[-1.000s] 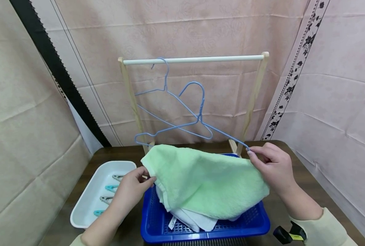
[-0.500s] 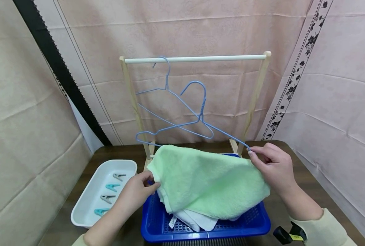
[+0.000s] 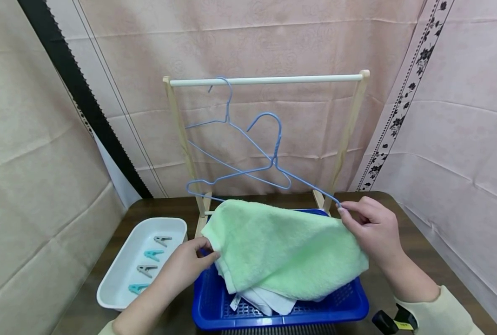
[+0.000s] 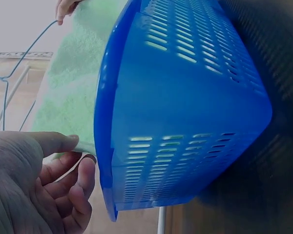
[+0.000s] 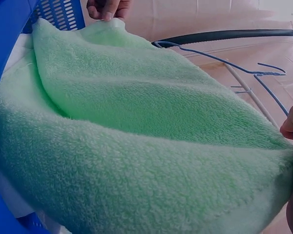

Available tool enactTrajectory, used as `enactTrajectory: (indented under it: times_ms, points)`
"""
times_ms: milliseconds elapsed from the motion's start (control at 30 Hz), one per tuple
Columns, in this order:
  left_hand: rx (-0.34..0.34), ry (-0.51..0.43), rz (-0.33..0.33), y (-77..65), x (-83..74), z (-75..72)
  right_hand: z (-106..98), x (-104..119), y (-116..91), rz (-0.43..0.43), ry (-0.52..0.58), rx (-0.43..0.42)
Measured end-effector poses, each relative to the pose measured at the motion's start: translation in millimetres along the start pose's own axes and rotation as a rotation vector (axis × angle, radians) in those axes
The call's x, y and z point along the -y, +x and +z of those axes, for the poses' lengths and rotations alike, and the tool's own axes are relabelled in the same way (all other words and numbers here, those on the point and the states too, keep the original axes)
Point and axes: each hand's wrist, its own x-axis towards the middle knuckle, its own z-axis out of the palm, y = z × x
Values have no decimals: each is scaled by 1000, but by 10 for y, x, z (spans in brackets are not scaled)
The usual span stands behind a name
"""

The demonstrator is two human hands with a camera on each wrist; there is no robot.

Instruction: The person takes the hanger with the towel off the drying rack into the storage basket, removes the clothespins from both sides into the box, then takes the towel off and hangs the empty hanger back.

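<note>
A light green towel (image 3: pixel 290 253) lies draped over a blue wire hanger (image 3: pixel 278 143), covering its lower part above the blue basket. My left hand (image 3: pixel 185 264) pinches the towel's left edge; in the left wrist view the thumb (image 4: pixel 61 142) presses the cloth against the fingers beside the basket wall (image 4: pixel 156 97). At the other side my right hand (image 3: pixel 374 227) pinches the right end of the hanger between thumb and forefinger, with the towel's right side hanging just below. The hanger's hook points up, free of the rack.
Behind stands a rack with a white bar (image 3: pixel 273 81), and a second blue hanger (image 3: pixel 228 109) hangs from it at the left. White cloth (image 3: pixel 269 300) with a tag lies in the blue basket (image 3: pixel 281 321). A white tray (image 3: pixel 118 260) holds several clothespins (image 3: pixel 153 255).
My left hand has drawn the towel's left edge slightly right and down, baring more of the hanger's left end. The hanger has dipped a little; my right hand keeps its hold.
</note>
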Motion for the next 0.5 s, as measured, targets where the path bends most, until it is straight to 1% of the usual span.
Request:
enactTrajectory:
  times_ms: [200, 367, 500]
  points:
    - [-11, -28, -10, -35, 6, -79, 0, -28, -14, 0, 3, 7]
    - [-11, -52, -46, -42, 28, -142, 0, -87, -31, 2, 10, 8]
    - [-32, -46, -77, -37, 59, -199, -8, -110, -36, 10, 15, 14]
